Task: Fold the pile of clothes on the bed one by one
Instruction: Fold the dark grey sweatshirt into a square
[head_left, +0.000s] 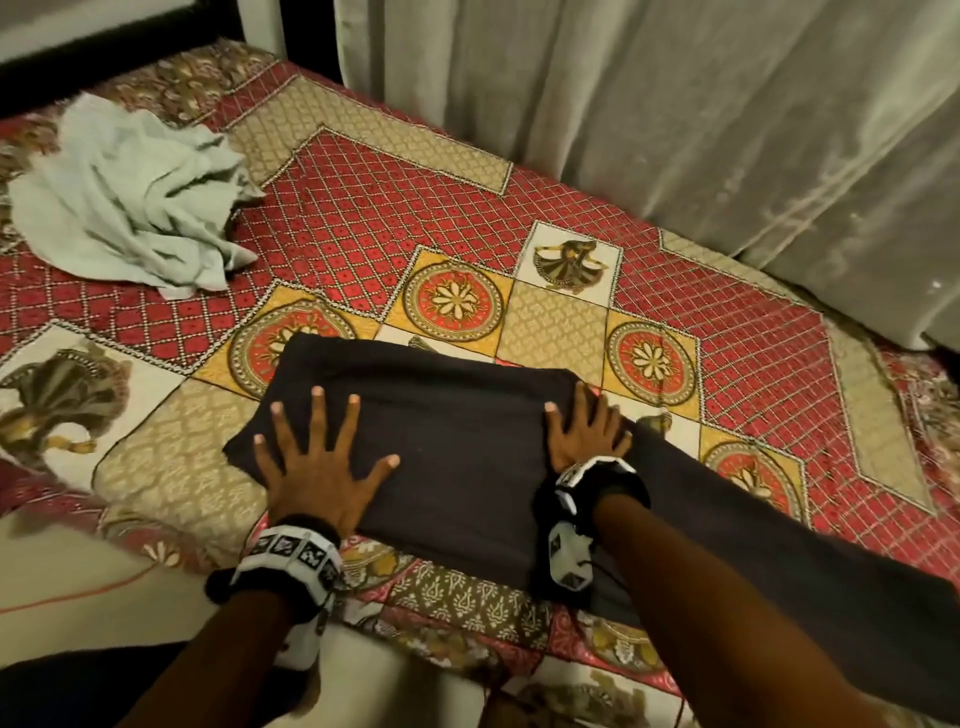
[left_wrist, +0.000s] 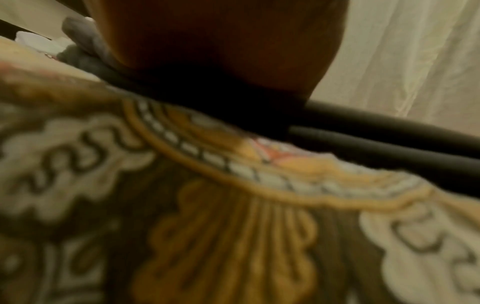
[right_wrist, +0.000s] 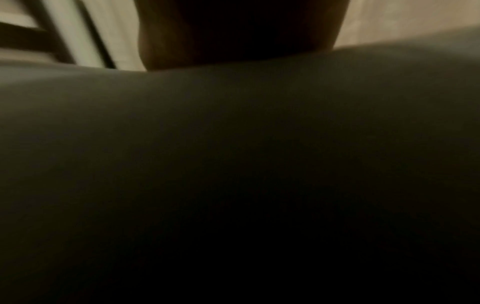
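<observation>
A black garment (head_left: 457, 441) lies partly folded on the patterned bedspread (head_left: 571, 332), near the bed's front edge. My left hand (head_left: 322, 457) presses flat on the folded block's left half, fingers spread. My right hand (head_left: 584, 428) lies flat at the block's right edge, where a long unfolded strip (head_left: 779, 561) of the same garment runs off toward the lower right under my forearm. The left wrist view shows the heel of my left hand (left_wrist: 221, 51) on the black garment (left_wrist: 389, 144). The right wrist view is mostly filled by the dark cloth (right_wrist: 233, 144).
A crumpled pale green cloth (head_left: 130, 202) sits at the bed's far left. A grey curtain (head_left: 675, 130) hangs along the far right side of the bed. An orange cord (head_left: 78, 592) lies on the floor at lower left.
</observation>
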